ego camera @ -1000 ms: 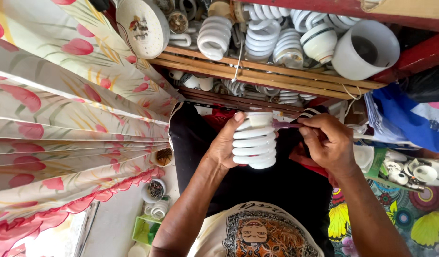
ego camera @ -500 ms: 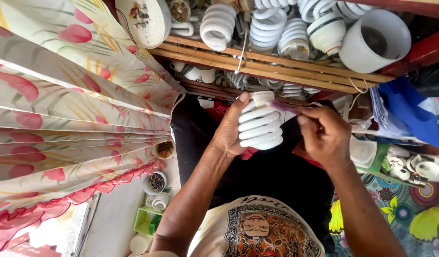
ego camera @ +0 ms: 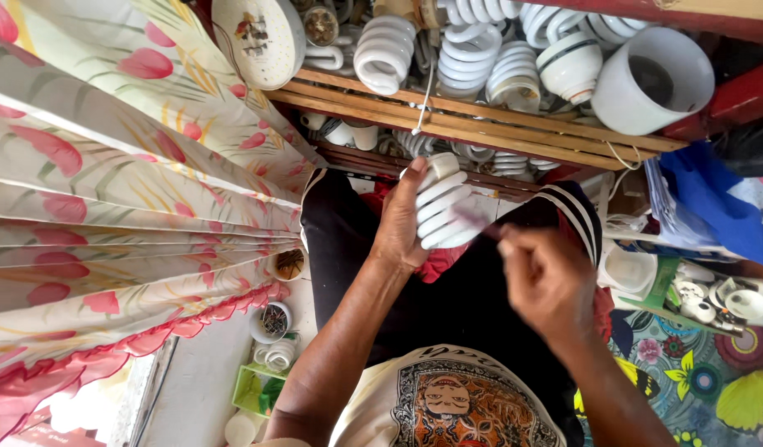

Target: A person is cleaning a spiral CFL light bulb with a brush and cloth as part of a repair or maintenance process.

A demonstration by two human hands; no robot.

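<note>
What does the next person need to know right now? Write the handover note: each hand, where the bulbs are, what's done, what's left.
Left hand: gripping a white spiral bulb, held up in front of the wooden rack.
Right hand: closed as a fist just beside the bulb; it is blurred, and a thin item seems to point from it toward the bulb, but what it is cannot be told.
Things: many more spiral bulbs lie on the rack, beside a white cup-shaped shade. Small white parts sit in a tray on the right.
Done: one bulb is in hand.
Left: the work on this bulb looks unfinished.
</note>
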